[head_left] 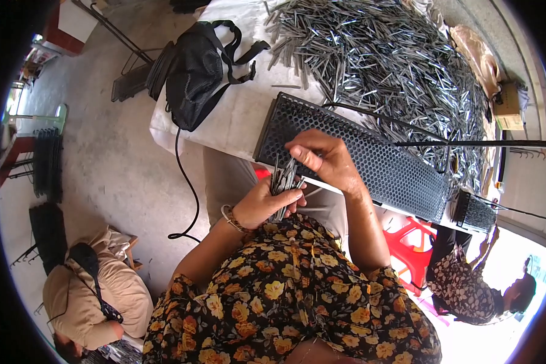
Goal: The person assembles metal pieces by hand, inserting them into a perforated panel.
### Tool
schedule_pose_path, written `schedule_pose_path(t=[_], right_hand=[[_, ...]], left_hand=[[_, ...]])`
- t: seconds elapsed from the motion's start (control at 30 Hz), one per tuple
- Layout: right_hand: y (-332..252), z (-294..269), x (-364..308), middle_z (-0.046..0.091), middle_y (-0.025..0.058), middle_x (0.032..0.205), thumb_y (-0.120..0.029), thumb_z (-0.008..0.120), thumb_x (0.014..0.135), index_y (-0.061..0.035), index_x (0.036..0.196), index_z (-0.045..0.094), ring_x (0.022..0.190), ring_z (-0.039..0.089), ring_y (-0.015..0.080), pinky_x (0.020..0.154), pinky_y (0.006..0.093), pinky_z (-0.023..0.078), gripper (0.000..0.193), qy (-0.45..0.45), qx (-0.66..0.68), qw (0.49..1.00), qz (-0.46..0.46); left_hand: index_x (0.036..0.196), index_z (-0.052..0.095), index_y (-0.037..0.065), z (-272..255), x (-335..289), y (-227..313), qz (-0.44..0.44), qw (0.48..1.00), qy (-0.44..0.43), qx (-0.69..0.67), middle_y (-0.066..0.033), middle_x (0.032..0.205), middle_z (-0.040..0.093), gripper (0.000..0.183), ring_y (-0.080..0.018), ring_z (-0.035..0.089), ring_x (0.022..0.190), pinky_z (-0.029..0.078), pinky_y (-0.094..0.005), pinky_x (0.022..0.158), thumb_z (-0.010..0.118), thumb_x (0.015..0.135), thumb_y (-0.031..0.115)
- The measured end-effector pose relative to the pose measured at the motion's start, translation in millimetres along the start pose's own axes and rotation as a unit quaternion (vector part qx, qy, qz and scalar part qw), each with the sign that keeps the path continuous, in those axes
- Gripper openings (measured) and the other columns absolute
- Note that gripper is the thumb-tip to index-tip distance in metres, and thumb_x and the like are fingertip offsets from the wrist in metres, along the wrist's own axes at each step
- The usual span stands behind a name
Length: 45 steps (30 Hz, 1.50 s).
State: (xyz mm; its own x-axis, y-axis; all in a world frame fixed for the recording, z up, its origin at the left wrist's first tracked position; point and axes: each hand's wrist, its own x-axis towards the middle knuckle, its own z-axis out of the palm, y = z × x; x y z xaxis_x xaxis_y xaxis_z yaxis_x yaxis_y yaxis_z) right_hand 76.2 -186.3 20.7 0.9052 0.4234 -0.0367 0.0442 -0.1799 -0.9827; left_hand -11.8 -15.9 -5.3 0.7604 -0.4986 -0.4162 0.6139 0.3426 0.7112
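My left hand is wrapped round a bundle of thin grey strips, held upright in front of my body with the ends poking out above the fingers. Just above and to the right, my right hand hovers over a black tray full of round holes. Its fingers are curled against the thumb near the bundle's upper ends; whatever they pinch is too small to make out. The tray lies slantwise along the table's near edge. Beyond it spreads a big heap of similar loose strips.
A black bag with straps rests on the pale-covered table, a black cable hanging from it. A dark bar crosses above the tray. A red stool and another person are at right; a person in beige is at lower left.
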Motion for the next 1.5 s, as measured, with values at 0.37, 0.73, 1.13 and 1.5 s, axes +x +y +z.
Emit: schedule_pose_path(t=[0.37, 0.73, 1.13, 1.5], right_hand=[[-0.1, -1.4, -9.9, 0.065, 0.0093, 0.088, -0.017, 0.069, 0.086, 0.0015, 0.088, 0.069, 0.085, 0.061, 0.0191, 0.077, 0.0310, 0.048, 0.019, -0.050, -0.006, 0.998, -0.048], [2.6, -22.5, 12.2, 0.064, 0.0110, 0.083, -0.013, 0.066, 0.085, -0.0002, 0.086, 0.065, 0.076, 0.061, 0.0271, 0.070, 0.0353, 0.047, 0.013, 0.225, -0.254, 0.936, -0.096], [13.3, -23.2, 23.8, 0.063, 0.0063, 0.083, -0.015, 0.068, 0.083, -0.0057, 0.083, 0.063, 0.073, 0.059, 0.0262, 0.069, 0.0357, 0.043, 0.011, 0.241, -0.425, 0.851, -0.192], [11.0, -22.2, 26.7, 0.062, 0.0067, 0.084, -0.014, 0.069, 0.082, -0.0048, 0.083, 0.062, 0.070, 0.059, 0.0253, 0.067, 0.0351, 0.044, 0.012, 0.242, -0.469, 0.822, -0.215]], left_hand=[[0.107, 0.057, 0.000, 2.4, 4.1, -3.9, -0.013, 1.000, -0.014, 0.003, -0.0069, 0.084, 0.063, 0.023, -0.0066, 0.056, 0.065, 0.046, -0.0213, 0.055, 0.061, 0.092, 0.017], [0.110, 0.057, 0.003, 2.7, 2.3, -7.3, -0.049, 0.998, 0.002, -0.029, -0.0048, 0.085, 0.061, 0.022, -0.0066, 0.054, 0.067, 0.045, -0.0213, 0.058, 0.059, 0.093, 0.017], [0.107, 0.055, 0.003, 0.1, -6.1, 2.3, -0.047, 0.999, -0.013, 0.018, -0.0052, 0.083, 0.061, 0.020, -0.0067, 0.054, 0.065, 0.044, -0.0210, 0.055, 0.058, 0.093, 0.017], [0.112, 0.051, 0.004, -12.2, -17.2, 16.0, 0.000, 0.995, 0.032, -0.092, -0.0065, 0.088, 0.059, 0.023, -0.0119, 0.057, 0.067, 0.049, -0.0275, 0.056, 0.055, 0.093, 0.015]])
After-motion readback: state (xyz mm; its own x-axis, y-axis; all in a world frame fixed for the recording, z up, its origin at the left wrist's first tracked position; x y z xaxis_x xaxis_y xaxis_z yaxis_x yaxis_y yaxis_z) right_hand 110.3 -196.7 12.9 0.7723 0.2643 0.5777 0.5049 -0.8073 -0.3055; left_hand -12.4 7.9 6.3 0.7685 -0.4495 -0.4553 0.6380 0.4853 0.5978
